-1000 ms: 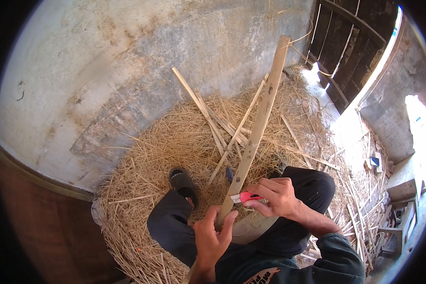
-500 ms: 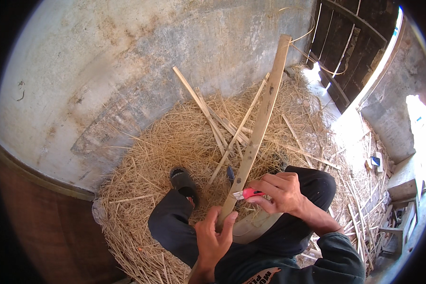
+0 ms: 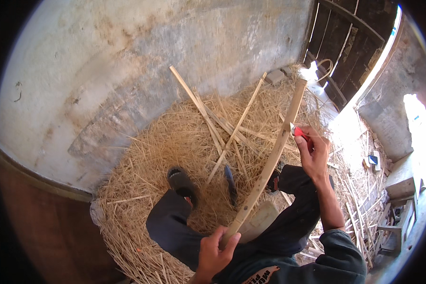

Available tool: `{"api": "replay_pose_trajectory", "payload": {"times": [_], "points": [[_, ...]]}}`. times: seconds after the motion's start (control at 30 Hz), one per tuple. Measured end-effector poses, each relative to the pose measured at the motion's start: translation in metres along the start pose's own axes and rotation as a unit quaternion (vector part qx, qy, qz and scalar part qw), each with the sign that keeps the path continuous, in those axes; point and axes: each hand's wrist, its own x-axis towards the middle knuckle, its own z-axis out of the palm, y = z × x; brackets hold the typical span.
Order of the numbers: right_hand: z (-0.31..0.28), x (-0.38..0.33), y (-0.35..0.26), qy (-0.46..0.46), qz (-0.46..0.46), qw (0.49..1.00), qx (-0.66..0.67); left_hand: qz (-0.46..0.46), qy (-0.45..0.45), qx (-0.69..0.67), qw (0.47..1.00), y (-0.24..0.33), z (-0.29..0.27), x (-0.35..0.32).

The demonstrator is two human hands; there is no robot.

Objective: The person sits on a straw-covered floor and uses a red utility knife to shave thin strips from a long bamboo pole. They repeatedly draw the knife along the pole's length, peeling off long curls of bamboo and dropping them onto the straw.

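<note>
My right hand [image 3: 315, 154] is wrapped round a red utility knife [image 3: 301, 133], its blade at the edge of the bamboo strip [image 3: 270, 165]; my left hand [image 3: 216, 251] clasps its lower part. It slants between my knees [image 3: 170, 208] toward the plank door [image 3: 338, 35]. Lettering [image 3: 264, 276] marks my shirt [image 3: 234, 270].

Rough workshop, heaped shavings [image 3: 151, 158]

White daylight glares beside the dark planks [image 3: 337, 29]; outer edges bow

Pretty grubby, stained wall [image 3: 128, 71], straw-strewn floor [image 3: 132, 203] — dark planks [image 3: 336, 31] top right, harsh daylight [image 3: 349, 125] below them.
</note>
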Motion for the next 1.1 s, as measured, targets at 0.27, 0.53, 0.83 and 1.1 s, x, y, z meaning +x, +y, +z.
{"api": "replay_pose_trajectory", "payload": {"times": [0.27,0.53,0.83,1.1], "points": [[0.036,-0.043,-0.021,-0.117,-0.233,0.961,0.093,0.032,0.025,0.02,0.999,0.019,-0.004,0.031],[0.042,-0.068,-0.044,-0.142,-0.271,0.95,0.052,0.097,0.045,0.032,0.994,0.032,0.003,0.038],[0.042,-0.062,-0.047,-0.109,-0.285,0.952,0.023,0.1,0.069,0.044,0.992,0.035,0.006,0.039],[0.036,-0.03,-0.019,-0.023,-0.171,0.985,0.01,0.059,0.044,0.07,0.995,0.02,0.005,0.025]]}}
